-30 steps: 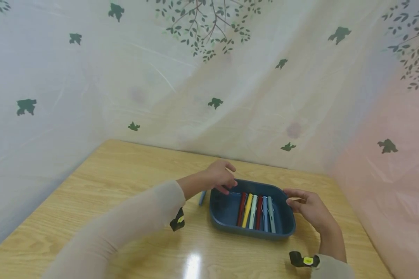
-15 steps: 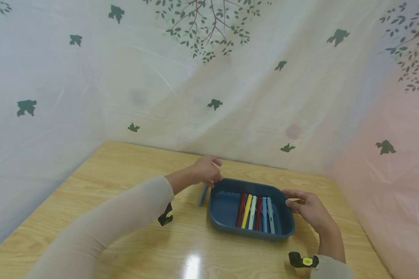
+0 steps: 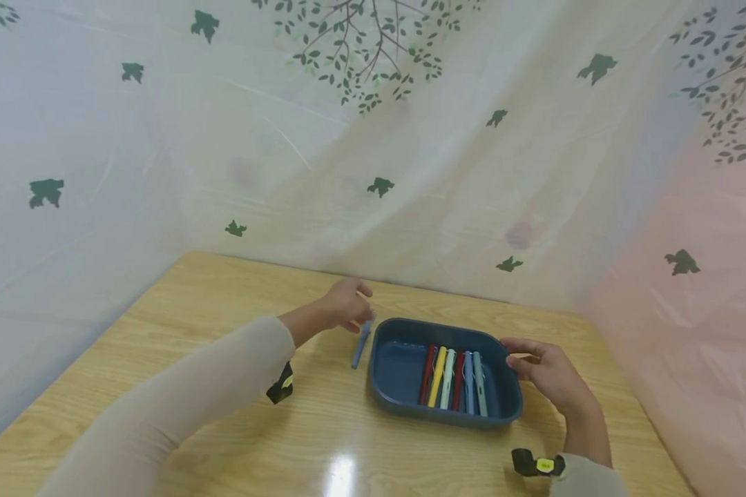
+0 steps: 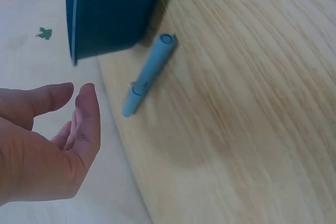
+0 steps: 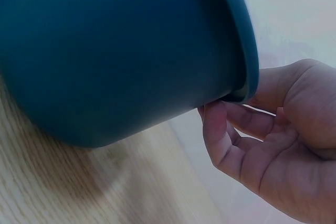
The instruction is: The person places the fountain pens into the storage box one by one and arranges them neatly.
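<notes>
My left hand (image 3: pixel 348 304) hovers at the far end of a blue pen (image 3: pixel 359 347) lying on the table, left of a dark blue plastic bin (image 3: pixel 396 373). In the left wrist view, thumb and fingers are loosely bent with a gap between them, apart from the pen (image 4: pixel 153 66). On the bin's right side, my right hand (image 3: pixel 547 369) pinches the rim between thumb and fingers, also seen in the right wrist view. Several pens lie side by side in the bin: a red pen (image 3: pixel 427 376), a yellow pen (image 3: pixel 437 377), and pale green, red, blue and grey-green ones.
The wooden table (image 3: pixel 224 331) stretches out to the left and in front of the bin. A pale curtain (image 3: pixel 323 172) printed with leaves and birds hangs behind the table and along both sides. Black straps with cameras sit at both wrists.
My left hand has moved left from over the bin, past its rim, to the far end of the loose blue pen. The right hand stays on the rim; the pens have not moved.
</notes>
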Action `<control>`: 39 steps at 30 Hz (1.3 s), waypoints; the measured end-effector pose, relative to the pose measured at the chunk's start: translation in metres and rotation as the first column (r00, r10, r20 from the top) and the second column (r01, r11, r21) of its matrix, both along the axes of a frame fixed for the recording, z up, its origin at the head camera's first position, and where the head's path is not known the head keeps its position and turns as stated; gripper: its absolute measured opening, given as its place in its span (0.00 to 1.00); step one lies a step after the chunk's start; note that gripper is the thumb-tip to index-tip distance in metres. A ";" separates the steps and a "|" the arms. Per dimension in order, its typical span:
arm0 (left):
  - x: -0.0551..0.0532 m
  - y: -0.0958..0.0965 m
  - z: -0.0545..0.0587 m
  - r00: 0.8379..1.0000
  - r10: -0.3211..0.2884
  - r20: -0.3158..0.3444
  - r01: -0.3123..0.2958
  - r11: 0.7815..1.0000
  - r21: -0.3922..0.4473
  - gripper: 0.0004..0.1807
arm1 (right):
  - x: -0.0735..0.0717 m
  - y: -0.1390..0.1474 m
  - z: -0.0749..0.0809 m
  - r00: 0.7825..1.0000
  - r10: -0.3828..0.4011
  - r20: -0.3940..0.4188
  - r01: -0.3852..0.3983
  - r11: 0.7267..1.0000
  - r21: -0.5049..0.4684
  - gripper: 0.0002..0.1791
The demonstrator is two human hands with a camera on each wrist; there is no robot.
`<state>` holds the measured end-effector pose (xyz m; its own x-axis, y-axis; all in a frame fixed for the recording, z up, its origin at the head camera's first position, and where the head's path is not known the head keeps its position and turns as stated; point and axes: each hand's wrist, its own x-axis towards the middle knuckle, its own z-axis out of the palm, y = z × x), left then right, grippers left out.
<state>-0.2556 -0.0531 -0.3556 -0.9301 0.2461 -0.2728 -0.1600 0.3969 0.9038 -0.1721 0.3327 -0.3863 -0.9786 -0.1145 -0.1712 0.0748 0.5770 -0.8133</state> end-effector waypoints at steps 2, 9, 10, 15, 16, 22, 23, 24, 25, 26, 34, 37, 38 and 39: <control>-0.002 -0.004 -0.005 1.000 0.005 -0.007 -0.005 1.000 -0.007 0.25 | 0.000 0.000 0.000 1.000 0.004 -0.001 -0.004 1.000 0.001 0.25; -0.009 -0.012 -0.026 0.999 0.036 0.006 -0.036 0.999 -0.008 0.29 | 0.001 0.000 0.000 1.000 0.011 0.000 -0.011 1.000 -0.010 0.26; -0.009 -0.012 -0.029 0.999 0.039 0.009 -0.039 0.999 -0.012 0.29 | 0.001 0.000 0.000 1.000 0.010 0.001 -0.010 1.000 -0.012 0.26; -0.010 -0.014 -0.043 0.999 0.051 -0.001 -0.051 0.997 -0.063 0.28 | 0.001 -0.001 0.000 1.000 0.008 0.000 -0.008 1.000 -0.010 0.25; -0.011 -0.014 -0.046 0.999 0.050 -0.004 -0.050 0.996 -0.072 0.27 | 0.001 -0.001 0.000 1.000 0.009 -0.001 -0.009 1.000 -0.008 0.25; -0.009 -0.014 -0.054 0.999 0.041 0.009 -0.041 0.997 -0.061 0.30 | 0.002 0.000 0.000 1.000 0.011 0.001 -0.011 1.000 -0.019 0.25; -0.009 -0.014 -0.055 0.999 0.044 0.017 -0.043 0.997 -0.058 0.30 | 0.002 0.000 0.000 1.000 0.012 0.002 -0.012 1.000 -0.022 0.25; -0.008 -0.013 -0.056 0.999 0.046 0.021 -0.045 0.997 -0.057 0.31 | 0.002 0.000 0.000 1.000 0.010 0.003 -0.010 1.000 -0.020 0.26; -0.008 -0.013 -0.057 0.998 0.052 0.026 -0.050 0.997 -0.058 0.31 | 0.001 0.000 0.000 1.000 0.010 0.003 -0.010 1.000 -0.019 0.26; -0.008 -0.012 -0.057 0.998 0.057 0.031 -0.055 0.997 -0.062 0.32 | 0.001 0.000 0.000 1.000 0.012 0.000 -0.012 1.000 -0.015 0.26; -0.005 -0.009 -0.058 0.999 0.032 -0.024 -0.035 0.988 -0.150 0.34 | -0.001 0.001 0.001 1.000 0.011 -0.019 -0.011 1.000 -0.004 0.25; -0.004 -0.008 -0.059 0.998 0.000 -0.065 -0.013 0.980 -0.197 0.33 | 0.000 0.000 0.000 1.000 0.008 -0.029 -0.008 1.000 -0.002 0.24; -0.004 -0.008 -0.060 0.997 -0.006 -0.076 -0.010 0.977 -0.214 0.34 | 0.000 0.000 -0.001 0.999 0.015 -0.034 -0.015 1.000 -0.001 0.24; -0.004 -0.008 -0.061 0.996 -0.009 -0.086 -0.011 0.974 -0.227 0.34 | 0.000 0.000 -0.001 0.999 0.020 -0.036 -0.020 1.000 -0.001 0.24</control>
